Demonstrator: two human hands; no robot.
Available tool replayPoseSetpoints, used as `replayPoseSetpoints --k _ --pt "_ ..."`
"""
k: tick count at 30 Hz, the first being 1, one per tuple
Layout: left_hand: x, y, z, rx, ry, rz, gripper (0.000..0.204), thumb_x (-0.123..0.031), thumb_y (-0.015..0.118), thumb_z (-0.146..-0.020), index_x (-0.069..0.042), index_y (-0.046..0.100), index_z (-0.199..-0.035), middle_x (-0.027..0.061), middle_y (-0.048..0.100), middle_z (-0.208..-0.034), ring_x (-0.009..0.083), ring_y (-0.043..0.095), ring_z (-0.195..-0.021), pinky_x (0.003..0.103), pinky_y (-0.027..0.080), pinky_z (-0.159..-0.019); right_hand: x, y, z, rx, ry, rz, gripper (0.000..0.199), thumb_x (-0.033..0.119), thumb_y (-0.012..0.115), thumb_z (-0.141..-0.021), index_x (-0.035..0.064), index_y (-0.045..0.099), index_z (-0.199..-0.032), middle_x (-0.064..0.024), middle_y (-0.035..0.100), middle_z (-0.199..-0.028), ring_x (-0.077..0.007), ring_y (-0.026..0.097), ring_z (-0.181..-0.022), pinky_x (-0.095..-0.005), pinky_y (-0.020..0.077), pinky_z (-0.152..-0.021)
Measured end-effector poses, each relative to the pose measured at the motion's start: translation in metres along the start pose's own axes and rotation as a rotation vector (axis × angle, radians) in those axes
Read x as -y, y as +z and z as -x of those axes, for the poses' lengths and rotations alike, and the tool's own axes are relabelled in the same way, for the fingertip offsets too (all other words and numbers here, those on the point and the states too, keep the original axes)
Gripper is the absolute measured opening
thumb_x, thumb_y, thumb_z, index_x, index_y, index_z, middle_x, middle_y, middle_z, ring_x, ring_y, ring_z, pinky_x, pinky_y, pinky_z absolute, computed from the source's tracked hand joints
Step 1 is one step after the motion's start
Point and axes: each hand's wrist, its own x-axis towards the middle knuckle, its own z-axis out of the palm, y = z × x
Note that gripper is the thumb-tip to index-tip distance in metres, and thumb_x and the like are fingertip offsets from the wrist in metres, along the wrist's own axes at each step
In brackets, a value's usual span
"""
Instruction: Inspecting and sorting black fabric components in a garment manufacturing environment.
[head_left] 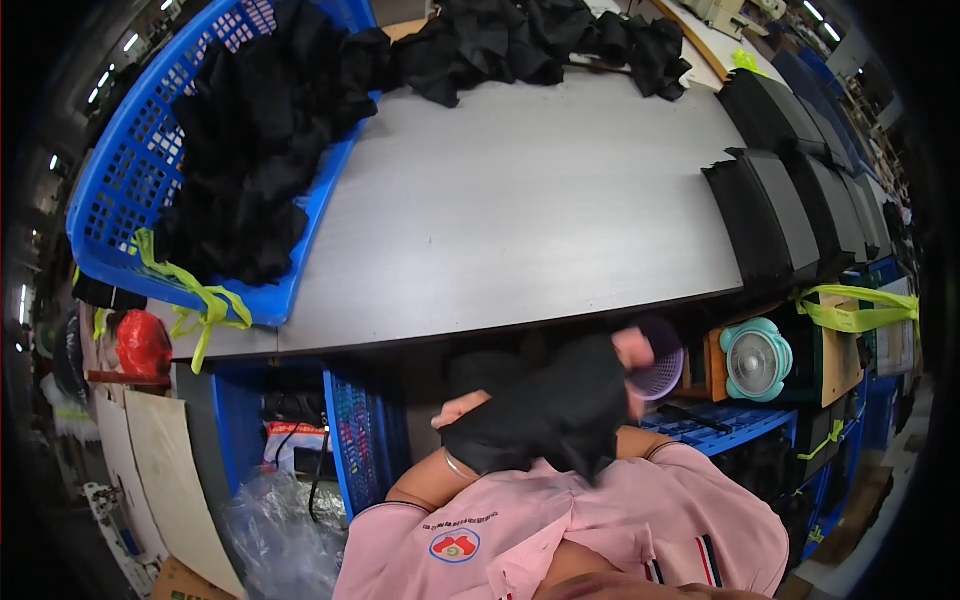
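A piece of black cloth (555,415) hangs between my two hands, in front of my chest and just off the table's near edge. My left hand (460,409) grips its left side, fingers closed at the edge. At the upper right corner of the cloth my right hand (633,362) is closed on it, somewhat blurred by motion. Part of each hand is hidden behind the cloth. Behind my right hand stands a purple mesh basket (662,368), partly covered by it.
A grey table (530,200) stretches ahead. On its left, a blue plastic crate (100,225) holds crumpled black cloth; more black cloth (480,45) lies along the far edge. Stacked black pieces (770,205) line the right side. A teal fan (757,360) stands below them.
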Motion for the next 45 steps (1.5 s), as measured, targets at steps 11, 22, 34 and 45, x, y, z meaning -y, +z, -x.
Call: replayPoseSetpoints --k 11,22,34,45 --pt "-0.122 -0.006 0.059 -0.156 0.724 0.018 0.060 -0.032 0.039 -0.105 -0.009 0.017 -0.156 0.0101 0.020 -0.161 0.0236 0.017 -0.150 0.039 0.016 -0.122 0.092 -0.062 0.050 -0.744 -0.429 0.272 0.025 0.019 0.056 -0.099 -0.0040 0.065 -0.100 -0.0064 0.064 -0.092 -0.0125 0.059 -0.080 -0.0256 0.0472 -0.076" --pt "-0.118 -0.018 0.070 -0.153 0.723 -0.329 0.053 -0.025 0.042 -0.103 -0.008 0.027 -0.151 0.0095 0.031 -0.154 0.0238 0.027 -0.142 0.037 0.023 -0.118 0.128 -0.053 0.078 -0.231 -0.484 -0.099 0.016 0.011 0.071 -0.086 -0.0048 0.070 -0.084 -0.0062 0.065 -0.096 -0.0210 0.058 -0.101 -0.0374 0.0363 -0.107" --pt "-0.094 -0.030 0.059 -0.136 0.746 -0.656 0.046 -0.020 0.045 -0.102 -0.006 0.036 -0.145 0.0095 0.041 -0.145 0.0228 0.038 -0.133 0.034 0.030 -0.114 0.148 -0.070 0.075 -0.854 -0.740 0.351 0.031 0.014 0.064 -0.093 -0.0017 0.062 -0.119 -0.0091 0.062 -0.114 -0.0177 0.062 -0.103 -0.0315 0.0440 -0.096" --pt "-0.072 -0.053 0.066 -0.122 0.723 -0.999 0.041 -0.016 0.047 -0.101 -0.004 0.045 -0.140 0.0095 0.051 -0.137 0.0218 0.048 -0.125 0.031 0.036 -0.110 0.147 -0.057 0.072 -0.999 -0.773 0.977 0.044 0.009 0.076 -0.078 0.0037 0.064 -0.119 -0.0163 0.053 -0.133 -0.0342 0.051 -0.121 -0.0414 0.0402 -0.102"
